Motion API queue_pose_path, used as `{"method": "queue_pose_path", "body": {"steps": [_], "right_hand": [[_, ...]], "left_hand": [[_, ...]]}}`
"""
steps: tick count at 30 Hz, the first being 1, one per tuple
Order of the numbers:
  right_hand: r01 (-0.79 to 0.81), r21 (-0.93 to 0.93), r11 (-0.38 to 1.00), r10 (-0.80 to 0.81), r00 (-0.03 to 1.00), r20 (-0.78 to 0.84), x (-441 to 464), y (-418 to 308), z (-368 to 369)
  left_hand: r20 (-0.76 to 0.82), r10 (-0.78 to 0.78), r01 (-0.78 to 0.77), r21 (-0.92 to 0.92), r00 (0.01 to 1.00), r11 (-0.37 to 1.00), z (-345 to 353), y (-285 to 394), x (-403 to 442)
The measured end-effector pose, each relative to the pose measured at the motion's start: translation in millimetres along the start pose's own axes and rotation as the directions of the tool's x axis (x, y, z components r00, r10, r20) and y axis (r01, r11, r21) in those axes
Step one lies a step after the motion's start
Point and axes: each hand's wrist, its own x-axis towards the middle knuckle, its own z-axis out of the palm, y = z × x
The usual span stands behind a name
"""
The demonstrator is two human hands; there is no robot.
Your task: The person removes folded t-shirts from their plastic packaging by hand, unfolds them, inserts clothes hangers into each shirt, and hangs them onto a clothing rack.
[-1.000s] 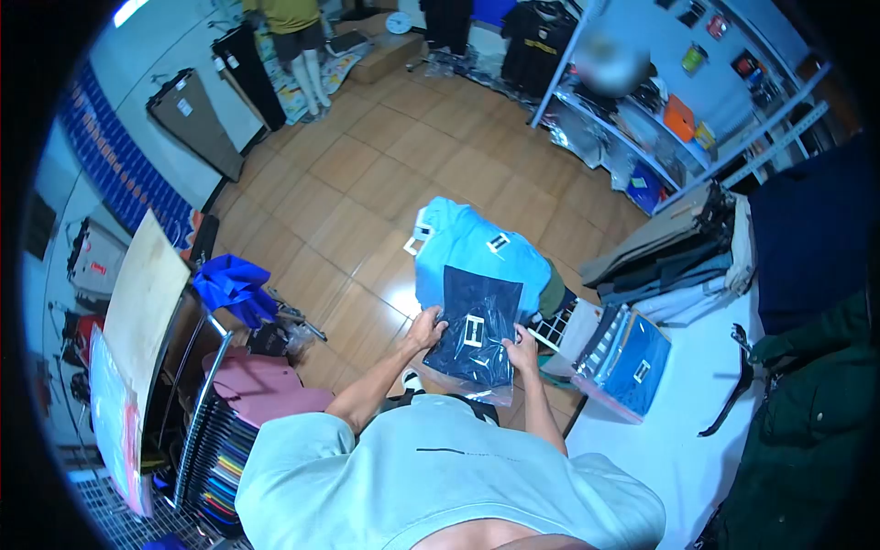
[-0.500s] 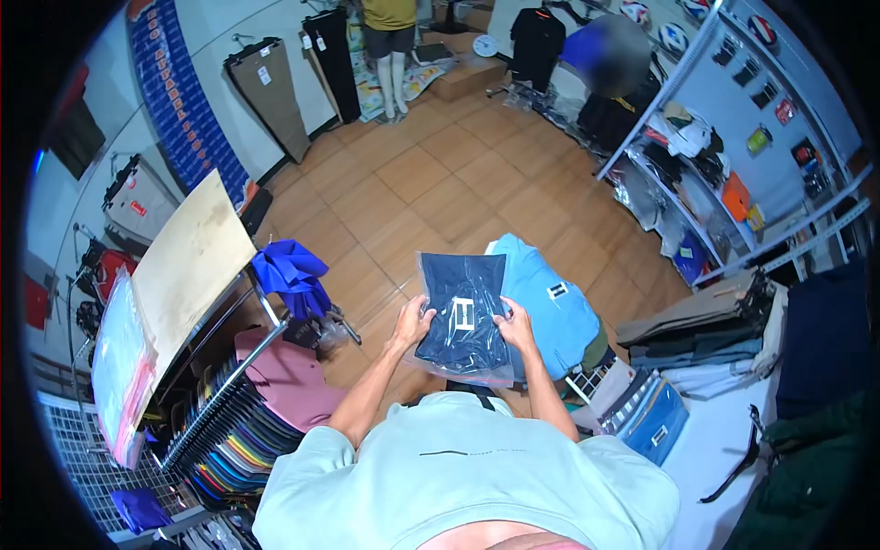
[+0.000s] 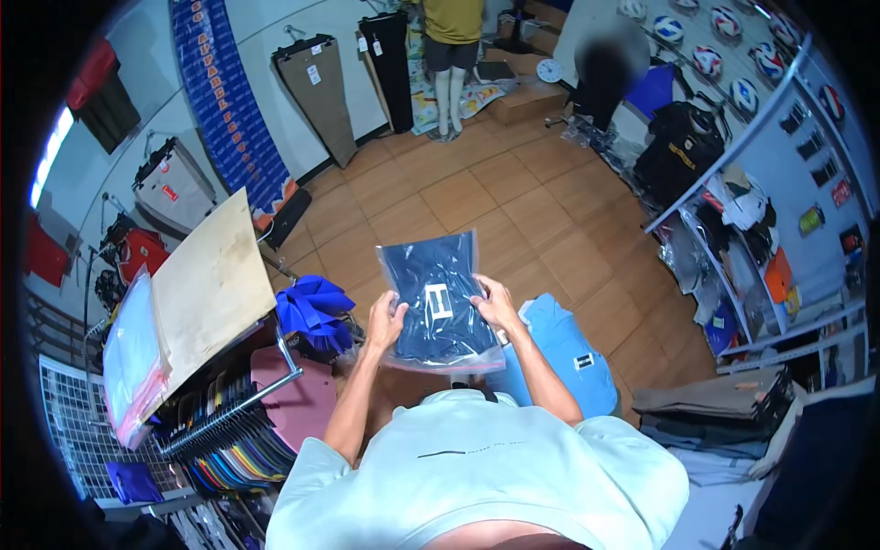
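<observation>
Bagged garment point(image 3: 433, 316) sits between left hand point(image 3: 386, 321) and right hand point(image 3: 498, 304); garment rack point(image 3: 229, 431) stands left, board point(image 3: 211, 298) above; second garment point(image 3: 577, 371) right, clothes stack point(image 3: 710, 399) farther right.

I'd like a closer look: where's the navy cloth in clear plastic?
Near the centre of the head view, the bagged navy cloth is held between the left hand and right hand, left of the light-blue cloth.
</observation>
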Motion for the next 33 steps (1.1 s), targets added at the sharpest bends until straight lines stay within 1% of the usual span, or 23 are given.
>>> {"method": "queue_pose_path", "body": {"steps": [1, 3, 5, 6, 7, 9, 10, 11, 13, 14, 15, 17, 19, 20, 21, 23, 25, 27, 29, 30, 31, 32, 33], "right_hand": [[0.003, 0.001, 1.000, -0.003, 1.000, 0.016, 18, -9, 2], [0.063, -0.011, 0.998, -0.062, 0.995, 0.077, 50, -23, 8], [0.086, 0.013, 0.996, -0.087, 0.986, 0.141, 80, -47, 14], [0.108, 0.039, 0.993, -0.113, 0.979, 0.168, 94, -59, 18], [0.031, -0.001, 1.000, -0.030, 0.968, 0.248, 105, -86, 17], [0.160, 0.067, 0.985, -0.173, 0.945, 0.279, 139, -92, 38], [0.174, 0.100, 0.980, -0.196, 0.930, 0.312, 152, -105, 48], [0.183, 0.129, 0.974, -0.218, 0.913, 0.344, 164, -122, 55], [0.227, 0.186, 0.956, -0.286, 0.862, 0.418, 189, -151, 75], [0.267, 0.199, 0.943, -0.329, 0.833, 0.445, 202, -160, 90], [0.304, 0.214, 0.928, -0.371, 0.803, 0.466, 215, -169, 105], [0.335, 0.277, 0.900, -0.433, 0.756, 0.492, 229, -200, 131], [0.319, 0.236, 0.918, -0.395, 0.697, 0.598, 243, -229, 157], [0.330, 0.348, 0.878, -0.478, 0.659, 0.581, 254, -230, 183], [0.409, 0.371, 0.834, -0.552, 0.611, 0.567, 266, -230, 205], [0.386, 0.371, 0.845, -0.533, 0.549, 0.643, 278, -245, 239], [0.392, 0.371, 0.842, -0.531, 0.477, 0.701, 288, -254, 275], [0.395, 0.367, 0.842, -0.520, 0.413, 0.748, 297, -266, 303], [0.474, 0.249, 0.845, -0.450, 0.380, 0.808, 299, -272, 323], [0.460, 0.301, 0.835, -0.489, 0.371, 0.789, 300, -276, 332], [0.460, 0.310, 0.832, -0.489, 0.346, 0.801, 300, -281, 339], [0.459, 0.305, 0.834, -0.480, 0.331, 0.812, 301, -288, 344], [0.461, 0.304, 0.834, -0.474, 0.316, 0.822, 302, -296, 350]], "left_hand": [[-0.022, -0.029, 0.029, 0.014, 0.999, 0.999, -9, 9, 9], [-0.108, -0.021, 0.027, 0.050, 0.994, 0.998, -21, 4, 24], [-0.179, 0.008, 0.006, 0.076, 0.984, 0.997, -39, 10, 37], [-0.209, -0.011, 0.028, 0.076, 0.978, 0.997, -49, 12, 43], [-0.245, -0.033, 0.053, 0.076, 0.969, 0.996, -61, 13, 47], [-0.325, -0.041, 0.075, 0.094, 0.945, 0.993, -87, 22, 53], [-0.373, -0.054, 0.088, 0.074, 0.926, 0.993, -100, 27, 55], [-0.418, -0.024, 0.077, 0.111, 0.908, 0.991, -110, 26, 57], [-0.490, -0.092, 0.145, 0.071, 0.867, 0.987, -135, 31, 60], [-0.548, -0.047, 0.122, 0.102, 0.835, 0.987, -146, 29, 60], [-0.579, -0.075, 0.150, 0.083, 0.812, 0.985, -158, 25, 60], [-0.665, -0.160, 0.263, 0.057, 0.730, 0.963, -178, 23, 57], [-0.717, -0.149, 0.276, 0.063, 0.681, 0.959, -195, 13, 52], [-0.759, -0.098, 0.244, 0.083, 0.644, 0.966, -204, 5, 51], [-0.798, -0.046, 0.213, 0.105, 0.601, 0.971, -213, -2, 51], [-0.851, -0.043, 0.237, 0.096, 0.524, 0.967, -224, -16, 45], [-0.864, -0.169, 0.395, 0.037, 0.474, 0.918, -235, -20, 36], [-0.884, -0.195, 0.430, 0.008, 0.425, 0.903, -242, -33, 32], [-0.894, -0.237, 0.470, -0.034, 0.381, 0.882, -244, -39, 24], [-0.903, -0.235, 0.475, -0.040, 0.359, 0.879, -245, -42, 23], [-0.913, -0.231, 0.479, -0.045, 0.337, 0.876, -247, -43, 21], [-0.916, -0.247, 0.534, -0.044, 0.315, 0.844, -248, -47, 19], [-0.924, -0.248, 0.546, -0.053, 0.290, 0.836, -249, -49, 16]]}}
